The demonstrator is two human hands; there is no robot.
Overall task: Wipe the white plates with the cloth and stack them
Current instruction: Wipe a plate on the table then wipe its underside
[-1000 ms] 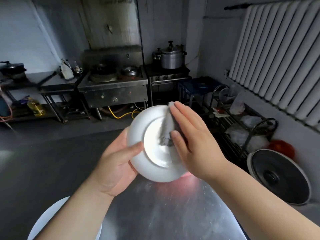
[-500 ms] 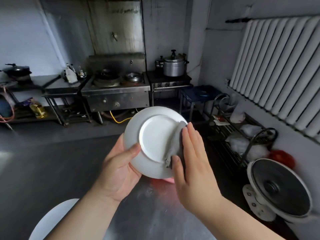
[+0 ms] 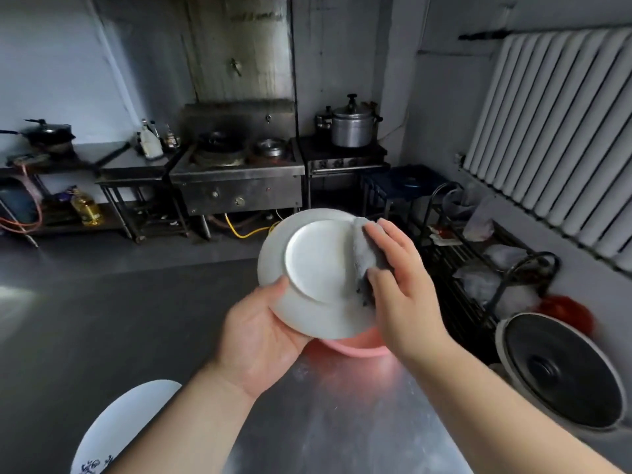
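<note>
Left hand (image 3: 263, 333) grips the plate (image 3: 318, 271) at its lower left edge, thumb curled over the rim and fingers hidden behind, holding it tilted up above the tabletop (image 3: 342, 415) with its underside toward the camera. Right hand (image 3: 400, 289) presses the cloth (image 3: 364, 258) against the right side of that underside, fingers fairly straight on top of the cloth and thumb low along its edge, so the cloth is pinned flat to the plate and not bunched in a fist.

Judging by this, the wipe is in hand on the back of the plate. To do it well, the cloth should travel round the foot ring and out to the rim, while the left hand turns the plate a little at a time so the part under its thumb gets cleaned too. Pressure ought to meet the left palm, otherwise the plate may slip from a grip at one edge only.

Just below the plate shows the rim of a pink basin (image 3: 352, 350). Another plate (image 3: 119, 429) with dark blue marks lies at the near left edge, likely the place to stack
</note>
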